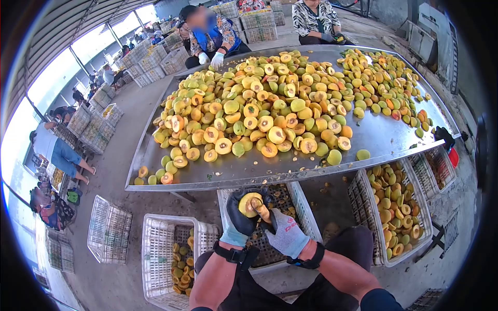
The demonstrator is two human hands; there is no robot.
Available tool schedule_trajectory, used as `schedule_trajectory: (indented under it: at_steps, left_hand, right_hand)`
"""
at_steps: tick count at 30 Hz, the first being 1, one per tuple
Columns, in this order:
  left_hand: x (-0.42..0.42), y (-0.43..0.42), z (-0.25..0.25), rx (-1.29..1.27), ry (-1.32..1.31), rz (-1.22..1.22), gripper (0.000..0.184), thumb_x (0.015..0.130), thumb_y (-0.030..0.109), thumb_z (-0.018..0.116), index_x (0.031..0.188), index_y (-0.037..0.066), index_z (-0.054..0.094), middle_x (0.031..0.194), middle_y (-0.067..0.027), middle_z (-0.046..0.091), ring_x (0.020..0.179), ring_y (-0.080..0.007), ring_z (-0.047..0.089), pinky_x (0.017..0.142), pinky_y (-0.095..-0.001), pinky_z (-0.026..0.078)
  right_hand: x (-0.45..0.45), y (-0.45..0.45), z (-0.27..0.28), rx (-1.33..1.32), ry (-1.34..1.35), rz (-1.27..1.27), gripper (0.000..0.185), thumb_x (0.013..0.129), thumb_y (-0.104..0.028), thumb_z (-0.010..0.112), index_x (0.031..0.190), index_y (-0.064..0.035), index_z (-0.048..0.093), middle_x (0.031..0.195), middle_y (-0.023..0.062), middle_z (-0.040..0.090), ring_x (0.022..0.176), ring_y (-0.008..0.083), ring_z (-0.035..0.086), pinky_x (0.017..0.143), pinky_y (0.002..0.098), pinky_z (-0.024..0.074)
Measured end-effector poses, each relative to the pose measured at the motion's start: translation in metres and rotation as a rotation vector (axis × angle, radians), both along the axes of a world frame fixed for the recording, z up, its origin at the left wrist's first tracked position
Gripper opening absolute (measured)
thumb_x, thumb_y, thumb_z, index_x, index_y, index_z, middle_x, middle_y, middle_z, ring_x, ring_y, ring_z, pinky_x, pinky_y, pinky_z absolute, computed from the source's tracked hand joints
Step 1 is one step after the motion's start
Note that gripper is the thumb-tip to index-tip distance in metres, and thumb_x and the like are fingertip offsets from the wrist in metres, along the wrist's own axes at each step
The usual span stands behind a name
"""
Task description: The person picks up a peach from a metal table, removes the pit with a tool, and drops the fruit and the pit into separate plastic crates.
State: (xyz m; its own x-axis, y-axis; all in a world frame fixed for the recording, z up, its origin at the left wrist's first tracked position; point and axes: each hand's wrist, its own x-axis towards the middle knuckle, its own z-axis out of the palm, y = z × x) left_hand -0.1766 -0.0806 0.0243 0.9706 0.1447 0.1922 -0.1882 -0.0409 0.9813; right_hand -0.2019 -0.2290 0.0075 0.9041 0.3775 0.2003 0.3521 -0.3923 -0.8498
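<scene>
My left hand (241,212), in a black-palmed glove, is closed around a halved yellow stone fruit (251,205), like a peach or apricot, its cut face up. My right hand (288,233), in a grey glove with dark fingertips, is closed on a short brown tool (264,213) whose tip meets the fruit; its exact kind is unclear. Both hands are over a white crate (308,212) with a dark mesh bottom and small scraps in it. Just beyond, a metal table (233,179) carries a large heap of halved fruit (259,114).
White crates with fruit halves stand on the left (155,259) and right (373,254) of my knees. Another crate (109,230) is farther left. Two people (218,39) (316,23) sit across the table. Stacked crates (150,62) and more people line the left background.
</scene>
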Motion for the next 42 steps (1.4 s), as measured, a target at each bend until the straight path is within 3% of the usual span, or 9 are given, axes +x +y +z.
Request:
schedule_trajectory:
  at_steps: [8, 10, 17, 23, 25, 28, 31, 37, 42]
  left_hand:
    - [-0.002, 0.000, -0.020, -0.222, 0.038, 0.065, 0.038, 0.084, 0.031, 0.075, 0.098, -0.002, 0.063, 0.088, -0.0079, 0.068, 0.079, -0.0152, 0.065, 0.073, -0.0286, 0.054]
    - [-0.003, 0.007, -0.021, 0.018, -0.034, 0.056, 0.019, 0.082, 0.009, 0.072, 0.094, -0.003, 0.064, 0.085, -0.0085, 0.068, 0.073, -0.0144, 0.065, 0.068, -0.0285, 0.055]
    - [-0.004, 0.021, -0.048, -0.015, 0.021, 0.022, 0.023, 0.085, 0.014, 0.072, 0.096, -0.004, 0.061, 0.085, -0.0109, 0.068, 0.072, -0.0163, 0.065, 0.063, -0.0275, 0.055]
    - [0.000, 0.019, -0.047, 0.179, -0.192, -0.008, 0.022, 0.084, 0.011, 0.072, 0.097, -0.003, 0.061, 0.087, -0.0116, 0.069, 0.074, -0.0175, 0.065, 0.067, -0.0294, 0.056]
    - [0.000, 0.014, -0.044, 0.110, -0.156, 0.027, 0.021, 0.082, 0.008, 0.071, 0.097, -0.003, 0.060, 0.087, -0.0115, 0.069, 0.075, -0.0169, 0.066, 0.069, -0.0299, 0.056]
    - [0.001, 0.011, -0.037, 0.184, -0.074, 0.005, 0.018, 0.078, 0.001, 0.069, 0.093, -0.002, 0.060, 0.086, -0.0113, 0.070, 0.076, -0.0162, 0.066, 0.069, -0.0297, 0.056]
    - [0.004, 0.016, -0.033, 0.172, -0.042, -0.065, 0.019, 0.074, 0.000, 0.069, 0.090, -0.002, 0.059, 0.084, -0.0112, 0.069, 0.076, -0.0161, 0.066, 0.068, -0.0297, 0.056]
    - [0.002, 0.018, -0.044, 0.149, -0.059, 0.056, 0.029, 0.075, 0.017, 0.075, 0.091, -0.001, 0.058, 0.081, -0.0101, 0.069, 0.074, -0.0161, 0.066, 0.067, -0.0303, 0.056]
    - [0.004, 0.029, -0.027, 0.257, 0.012, -0.086, 0.024, 0.077, 0.018, 0.070, 0.088, -0.001, 0.060, 0.079, -0.0095, 0.069, 0.073, -0.0157, 0.065, 0.067, -0.0299, 0.054]
  right_hand:
    - [-0.002, 0.008, -0.005, 0.020, -0.026, -0.002, 0.029, 0.080, -0.014, 0.063, 0.099, 0.0028, 0.050, 0.082, 0.0251, 0.058, 0.079, 0.0442, 0.058, 0.067, 0.0483, 0.0461]
    - [-0.003, 0.011, -0.011, 0.026, 0.014, 0.019, 0.028, 0.079, -0.012, 0.062, 0.098, 0.0031, 0.049, 0.081, 0.0252, 0.058, 0.079, 0.0446, 0.058, 0.067, 0.0483, 0.0460]
    - [-0.002, 0.004, -0.014, 0.008, 0.100, 0.091, 0.025, 0.079, -0.010, 0.061, 0.098, 0.0030, 0.050, 0.084, 0.0253, 0.059, 0.082, 0.0444, 0.059, 0.068, 0.0464, 0.0471]
    - [0.000, -0.003, -0.005, 0.228, 0.148, 0.176, 0.023, 0.081, -0.009, 0.059, 0.099, 0.0026, 0.050, 0.093, 0.0256, 0.061, 0.088, 0.0435, 0.060, 0.072, 0.0449, 0.0486]
    - [0.002, -0.004, -0.009, 0.130, 0.128, 0.212, 0.046, 0.080, -0.011, 0.063, 0.120, 0.0047, 0.048, 0.096, 0.0227, 0.061, 0.089, 0.0383, 0.063, 0.075, 0.0412, 0.0497]
    - [0.002, -0.004, -0.011, -0.117, 0.025, 0.213, 0.041, 0.081, -0.011, 0.061, 0.118, 0.0037, 0.049, 0.092, 0.0220, 0.061, 0.088, 0.0388, 0.063, 0.074, 0.0416, 0.0494]
    - [0.000, -0.003, -0.022, -0.113, 0.056, 0.203, 0.037, 0.082, -0.010, 0.059, 0.115, 0.0024, 0.050, 0.092, 0.0219, 0.060, 0.087, 0.0396, 0.062, 0.073, 0.0426, 0.0490]
    - [0.010, -0.002, -0.024, 0.086, 0.085, 0.269, 0.031, 0.078, -0.010, 0.059, 0.105, 0.0031, 0.050, 0.094, 0.0255, 0.058, 0.088, 0.0453, 0.059, 0.075, 0.0465, 0.0481]
    - [0.003, 0.000, -0.012, -0.083, 0.161, 0.247, 0.035, 0.077, -0.011, 0.061, 0.106, 0.0032, 0.050, 0.096, 0.0253, 0.060, 0.090, 0.0452, 0.059, 0.075, 0.0462, 0.0484]
